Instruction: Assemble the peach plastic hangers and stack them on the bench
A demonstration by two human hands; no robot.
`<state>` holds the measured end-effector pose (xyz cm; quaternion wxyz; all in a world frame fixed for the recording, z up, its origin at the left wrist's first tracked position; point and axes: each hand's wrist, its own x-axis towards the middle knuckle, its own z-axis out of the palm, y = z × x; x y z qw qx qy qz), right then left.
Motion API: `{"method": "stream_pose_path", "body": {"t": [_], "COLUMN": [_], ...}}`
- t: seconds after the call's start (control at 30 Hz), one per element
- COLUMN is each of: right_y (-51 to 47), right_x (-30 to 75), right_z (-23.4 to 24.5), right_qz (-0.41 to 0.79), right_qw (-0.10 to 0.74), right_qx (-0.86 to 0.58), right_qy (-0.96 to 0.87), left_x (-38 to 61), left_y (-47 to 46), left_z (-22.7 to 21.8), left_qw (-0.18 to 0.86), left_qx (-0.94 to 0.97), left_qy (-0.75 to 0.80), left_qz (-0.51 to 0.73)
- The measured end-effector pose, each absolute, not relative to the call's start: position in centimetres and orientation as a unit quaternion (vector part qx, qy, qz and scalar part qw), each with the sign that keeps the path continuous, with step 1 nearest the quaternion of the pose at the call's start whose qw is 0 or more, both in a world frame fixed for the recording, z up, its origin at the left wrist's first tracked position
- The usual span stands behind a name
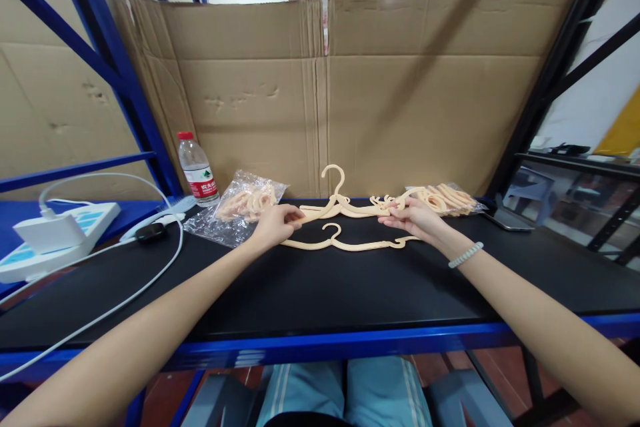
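A cream-coloured clothes hanger with its hook pointing up spans the space between my two hands. My left hand pinches its left end between thumb and fingers, beside a crumpled clear bag of cream-coloured pieces. At the other end, my right hand has its fingers closed on the right arm of the same hanger. More cream-coloured arms show close behind it; where one ends and another begins is hard to see. Nearer to me, a second hanger lies flat on the black tabletop, its hook away from me.
Behind my right hand lies a bag of cream-coloured pieces. At the left stand a water bottle and a white power strip with a cable looping over the table. Cardboard walls the back; blue posts frame the left.
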<state>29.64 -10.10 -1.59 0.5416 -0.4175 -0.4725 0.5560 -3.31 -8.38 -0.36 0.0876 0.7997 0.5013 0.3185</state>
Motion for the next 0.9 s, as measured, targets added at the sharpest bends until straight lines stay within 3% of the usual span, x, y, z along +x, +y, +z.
{"method": "stream_pose_path", "body": {"t": [0.23, 0.5, 0.73, 0.9], "right_y": [-10.0, -9.1, -10.2, -10.3], "right_x": [29.8, 33.6, 34.9, 34.6], "right_z": [-1.8, -0.6, 0.4, 0.3], "right_qz": [0.511, 0.544, 0.542, 0.432], "right_qw": [0.568, 0.535, 0.338, 0.216], "right_qx": [-0.345, -0.418, -0.496, -0.481], "right_qy": [-0.545, -0.494, -0.588, -0.732], "left_x": [-3.4, -4.3, -5.9, -6.1], "left_y": [-8.4, -8.7, -9.8, -9.9], "left_z": [0.0, 1.3, 3.5, 3.2], "left_qw": [0.105, 0.131, 0.122, 0.114], "left_qx": [0.801, 0.843, 0.881, 0.896], "left_qy": [0.51, 0.478, 0.446, 0.429], "left_qz": [0.296, 0.211, 0.099, 0.026]}}
